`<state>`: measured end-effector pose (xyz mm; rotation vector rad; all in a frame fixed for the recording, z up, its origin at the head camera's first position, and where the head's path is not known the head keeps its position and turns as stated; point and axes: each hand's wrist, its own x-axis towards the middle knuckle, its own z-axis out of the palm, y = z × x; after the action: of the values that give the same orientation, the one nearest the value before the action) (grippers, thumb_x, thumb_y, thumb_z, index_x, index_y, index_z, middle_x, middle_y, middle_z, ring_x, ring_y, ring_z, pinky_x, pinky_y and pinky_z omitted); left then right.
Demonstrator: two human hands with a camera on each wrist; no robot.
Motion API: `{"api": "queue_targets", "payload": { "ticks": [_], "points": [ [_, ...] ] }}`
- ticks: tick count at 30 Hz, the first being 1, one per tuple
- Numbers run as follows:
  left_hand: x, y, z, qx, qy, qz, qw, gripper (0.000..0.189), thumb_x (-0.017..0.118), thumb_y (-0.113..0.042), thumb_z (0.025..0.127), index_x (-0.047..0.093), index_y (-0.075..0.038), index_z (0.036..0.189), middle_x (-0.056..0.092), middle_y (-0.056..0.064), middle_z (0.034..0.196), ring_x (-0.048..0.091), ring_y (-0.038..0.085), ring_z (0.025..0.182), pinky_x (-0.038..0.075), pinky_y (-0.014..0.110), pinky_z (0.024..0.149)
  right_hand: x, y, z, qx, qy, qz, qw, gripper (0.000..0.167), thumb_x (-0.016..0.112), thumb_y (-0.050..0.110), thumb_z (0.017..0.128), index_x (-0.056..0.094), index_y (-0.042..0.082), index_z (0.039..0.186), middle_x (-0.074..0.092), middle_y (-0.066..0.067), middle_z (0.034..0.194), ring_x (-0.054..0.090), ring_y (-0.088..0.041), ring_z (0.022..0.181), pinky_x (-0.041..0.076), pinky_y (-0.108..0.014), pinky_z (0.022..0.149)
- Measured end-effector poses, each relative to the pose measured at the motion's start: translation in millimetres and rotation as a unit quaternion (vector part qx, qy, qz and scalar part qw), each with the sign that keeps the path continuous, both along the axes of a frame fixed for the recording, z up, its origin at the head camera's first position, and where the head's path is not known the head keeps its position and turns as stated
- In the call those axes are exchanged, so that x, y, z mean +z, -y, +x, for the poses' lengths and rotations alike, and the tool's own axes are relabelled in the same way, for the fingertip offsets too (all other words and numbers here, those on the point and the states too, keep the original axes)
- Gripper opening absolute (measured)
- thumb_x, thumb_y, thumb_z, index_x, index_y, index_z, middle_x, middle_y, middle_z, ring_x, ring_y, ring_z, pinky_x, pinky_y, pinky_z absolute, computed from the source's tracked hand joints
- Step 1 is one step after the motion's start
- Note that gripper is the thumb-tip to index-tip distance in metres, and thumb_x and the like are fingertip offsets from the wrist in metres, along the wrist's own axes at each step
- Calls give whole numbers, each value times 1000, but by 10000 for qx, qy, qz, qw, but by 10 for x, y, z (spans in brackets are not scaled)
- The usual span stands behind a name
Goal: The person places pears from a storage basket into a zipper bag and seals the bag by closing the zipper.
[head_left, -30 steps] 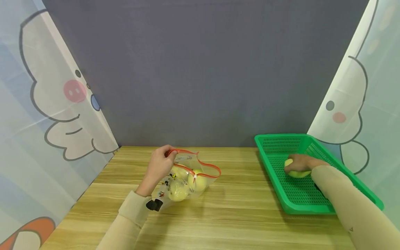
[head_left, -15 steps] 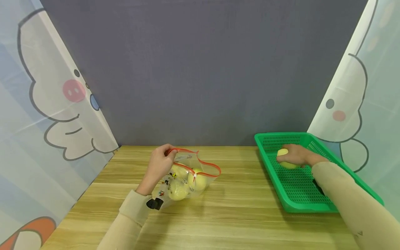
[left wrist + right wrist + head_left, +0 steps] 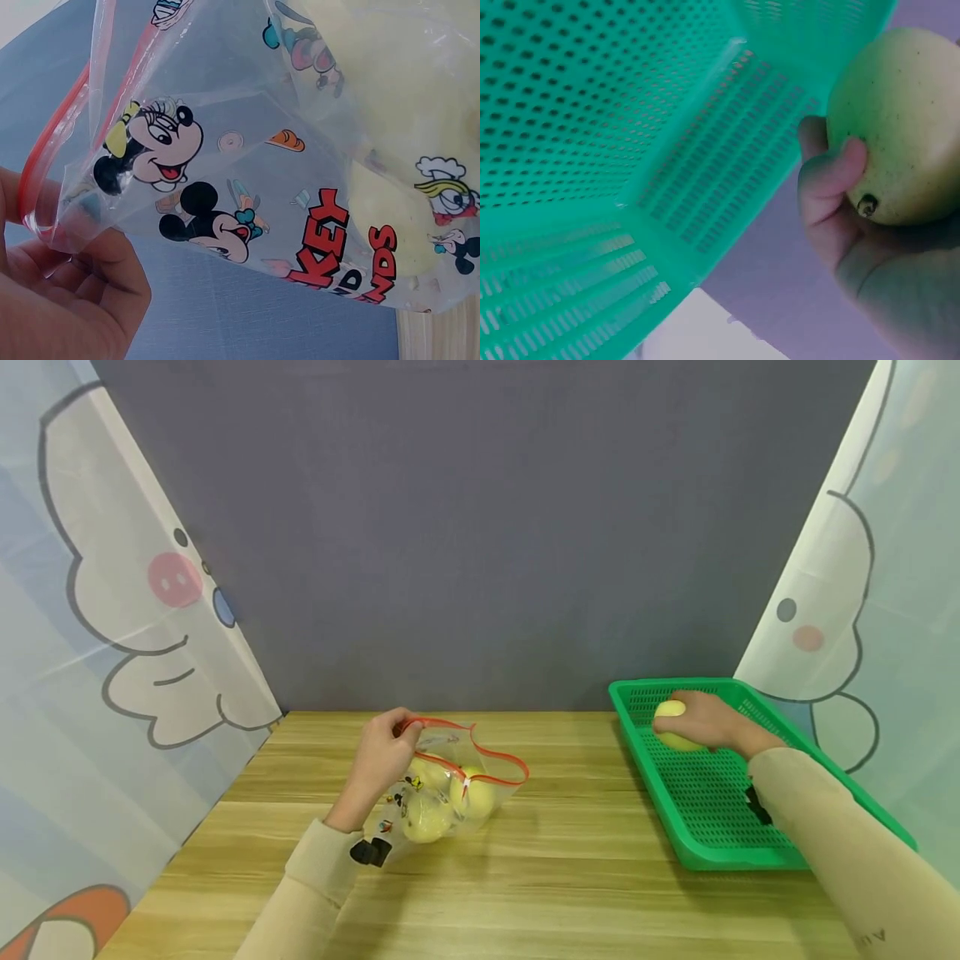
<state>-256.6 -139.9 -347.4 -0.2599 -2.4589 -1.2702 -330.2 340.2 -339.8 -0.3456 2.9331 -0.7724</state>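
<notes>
My left hand [image 3: 381, 753] pinches the red zip edge of a clear plastic bag [image 3: 442, 743] at its upper left corner. The bag's mouth gapes, and several yellow mangoes [image 3: 427, 817] lie inside it on the table. Cartoon figures are printed on the bag [image 3: 225, 180], seen close in the left wrist view. My right hand [image 3: 701, 722] grips a yellow-green mango [image 3: 900, 120] above the far left part of the green basket [image 3: 678, 837]. Its stem end [image 3: 867, 205] shows beside my thumb. The palm side of the right hand is partly hidden.
The wood-grain table [image 3: 577, 877] carries both the bag and the basket, which stands at the right. A dark grey panel [image 3: 487, 543] rises behind the table. Cartoon-printed curtains [image 3: 142, 693] hang at both sides.
My right hand has lifted the mango from the basket floor and moved it up and to the left. My left hand and the bag have stayed in place.
</notes>
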Motion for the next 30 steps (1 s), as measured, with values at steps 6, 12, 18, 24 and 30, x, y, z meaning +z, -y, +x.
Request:
{"api": "queue_targets", "payload": {
  "ticks": [6,12,18,24,30],
  "points": [
    [-4,-6,1,15,2,-15,10000,19,58,-13,103,73,-2,104,58,7,72,47,23,58,39,34,55,138,120,71,-186,-189,-153,9995,49,62,39,88,56,1,118,57,-10,83,52,-22,60,46,-37,47],
    [-2,-17,7,26,-56,-24,10000,18,59,-13,103,73,-4,101,57,7,71,47,22,57,39,34,56,243,260,159,-161,-390,-139,9990,50,60,41,91,55,1,120,58,-9,84,53,-23,65,45,-37,53],
    [-16,-13,-2,38,-72,-39,10000,17,59,-12,102,73,-2,102,57,7,71,47,21,57,39,34,56,341,468,278,-170,-756,-296,9966,50,60,42,94,56,0,122,60,-11,92,54,-24,72,43,-36,59],
    [-34,-8,-10,43,-67,-24,10000,17,59,-11,102,73,-1,102,58,7,72,47,20,57,39,33,55,382,620,365,-214,-1004,-581,9930,57,61,43,94,53,0,132,62,-16,102,57,-26,74,46,-37,59],
    [-42,-11,-14,33,-55,0,10000,17,58,-12,103,73,-3,101,58,7,72,48,21,57,40,33,55,350,743,467,-209,-1272,-800,9884,56,65,38,93,50,2,134,63,-17,106,59,-27,74,49,-37,59]
  ]
}}
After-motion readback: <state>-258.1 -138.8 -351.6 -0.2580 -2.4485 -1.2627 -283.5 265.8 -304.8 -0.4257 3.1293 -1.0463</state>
